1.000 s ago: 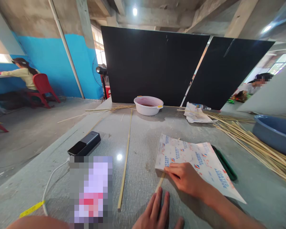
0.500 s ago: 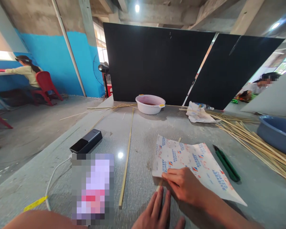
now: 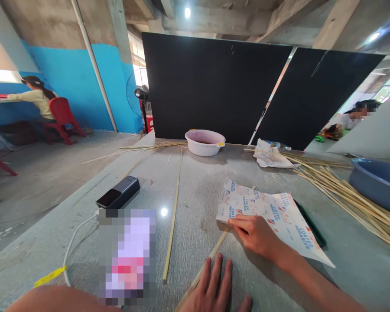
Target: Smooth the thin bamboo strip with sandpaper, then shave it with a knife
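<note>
Right hand (image 3: 255,234) lower centre-right, fingers closed pinching near edge of sandpaper sheet (image 3: 273,212) over thin bamboo strip (image 3: 211,255), left hand (image 3: 214,288) bottom centre, fingers spread flat, pressing strip end on table (image 3: 198,182)

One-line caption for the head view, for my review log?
Right hand presses a printed abrasive sheet over a bamboo strip while the left hand lies flat on its near end.
</note>
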The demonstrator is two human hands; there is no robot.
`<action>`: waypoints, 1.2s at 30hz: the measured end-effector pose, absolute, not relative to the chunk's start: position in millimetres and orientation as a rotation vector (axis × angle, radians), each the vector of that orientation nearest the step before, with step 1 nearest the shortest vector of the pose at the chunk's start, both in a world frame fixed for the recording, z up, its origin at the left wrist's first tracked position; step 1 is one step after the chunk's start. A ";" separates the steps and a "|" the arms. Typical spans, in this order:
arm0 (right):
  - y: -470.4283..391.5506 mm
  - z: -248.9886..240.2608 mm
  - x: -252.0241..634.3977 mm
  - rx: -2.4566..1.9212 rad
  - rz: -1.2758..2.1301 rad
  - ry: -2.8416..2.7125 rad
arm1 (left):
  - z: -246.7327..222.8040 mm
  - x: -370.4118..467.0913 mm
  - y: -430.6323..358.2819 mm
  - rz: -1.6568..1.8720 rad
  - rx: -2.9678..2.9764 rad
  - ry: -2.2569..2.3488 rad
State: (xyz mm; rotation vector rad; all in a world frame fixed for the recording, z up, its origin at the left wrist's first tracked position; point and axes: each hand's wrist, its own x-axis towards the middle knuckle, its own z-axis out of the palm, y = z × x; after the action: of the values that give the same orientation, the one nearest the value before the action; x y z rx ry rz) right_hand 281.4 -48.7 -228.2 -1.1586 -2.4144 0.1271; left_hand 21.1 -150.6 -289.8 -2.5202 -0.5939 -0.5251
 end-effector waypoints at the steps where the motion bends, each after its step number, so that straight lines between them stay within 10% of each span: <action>1: -51.2 -229.1 279.1 -1.159 0.118 -2.407 | -291.7 19.9 -150.7 -0.512 -2.538 -0.602; 36: -71.6 -217.9 279.2 -1.231 0.067 -2.493 | -277.1 33.4 -155.0 -0.616 -2.352 -0.615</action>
State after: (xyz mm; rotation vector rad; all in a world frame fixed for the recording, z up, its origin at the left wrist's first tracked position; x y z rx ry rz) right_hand 279.2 -71.6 -217.9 -1.2313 -2.4933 0.0665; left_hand 33.4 -155.0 -277.1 -2.3518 -0.6153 -0.6156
